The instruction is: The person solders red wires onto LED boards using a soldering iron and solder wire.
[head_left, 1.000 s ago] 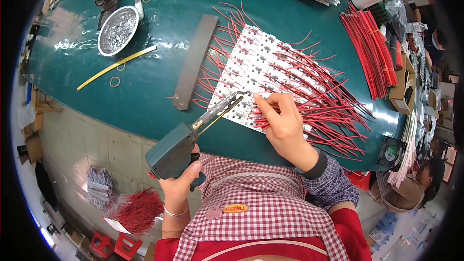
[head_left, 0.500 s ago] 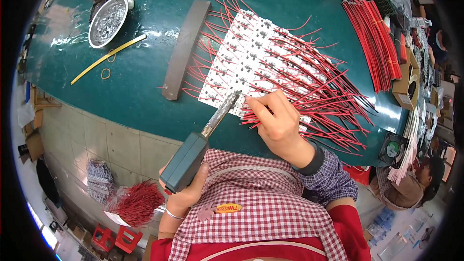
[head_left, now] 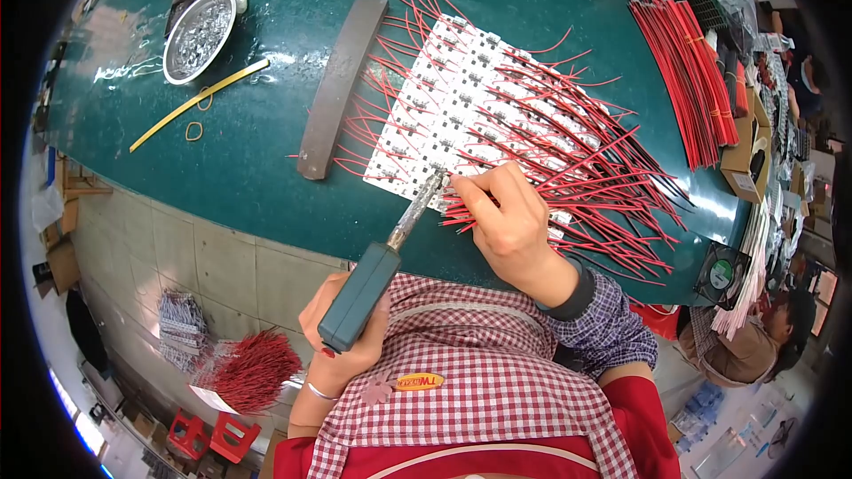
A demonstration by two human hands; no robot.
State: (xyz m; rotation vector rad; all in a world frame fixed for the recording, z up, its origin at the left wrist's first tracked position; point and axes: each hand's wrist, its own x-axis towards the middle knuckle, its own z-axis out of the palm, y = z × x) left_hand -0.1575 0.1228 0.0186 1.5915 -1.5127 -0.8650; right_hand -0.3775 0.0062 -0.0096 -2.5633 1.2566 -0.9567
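Observation:
My left hand (head_left: 348, 324) is closed round the dark green handle of a soldering iron (head_left: 359, 294). Its metal tip reaches up and right to the near edge of a white circuit board panel (head_left: 417, 111). Beside that tip, my right hand (head_left: 508, 217) pinches the end of a thin red wire (head_left: 454, 175) against the panel; the fingers cover most of it. Many red and black wires (head_left: 612, 186) fan out to the right from the panel. Shorter red wires stick out along its left side.
A long brown bar (head_left: 342, 89) lies left of the panel. Farther left are a metal bowl (head_left: 217, 13), a yellow strip (head_left: 200, 106) and rubber bands. Red wire bundles (head_left: 683, 80) lie at the far right, near a small fan (head_left: 721, 275). Another person (head_left: 745, 341) sits at the right.
The soldering iron and my left hand have shifted slightly to the right, with the tip closer to my right fingertips. My right hand has barely moved.

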